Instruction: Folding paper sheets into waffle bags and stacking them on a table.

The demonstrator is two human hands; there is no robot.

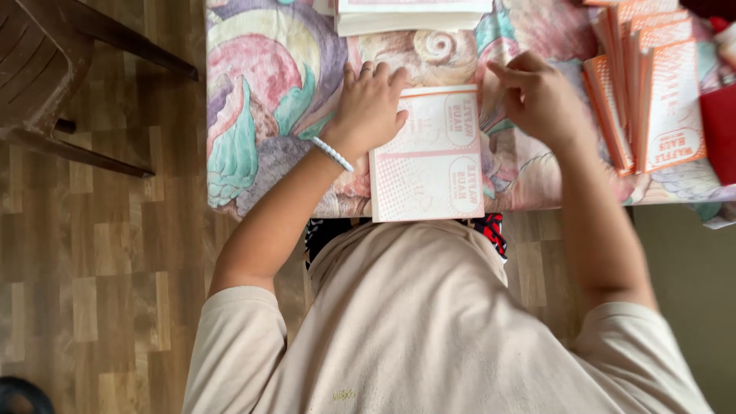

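Observation:
A flat pink-and-white printed cardboard sheet (433, 165) lies on the table with the colourful patterned cloth (268, 100), its near edge at the table's front. My left hand (370, 106) rests palm down on the sheet's far left corner, fingers together; a white bead bracelet is on that wrist. My right hand (537, 96) hovers just right of the sheet's far right corner, fingers curled and pinched; whether it holds the sheet's edge is unclear.
Several folded orange-and-white cartons (652, 92) stand in a row at the right. A stack of flat white sheets (414, 17) lies at the far edge. A red object (721, 130) sits far right. A dark chair (54, 69) stands on the wooden floor at left.

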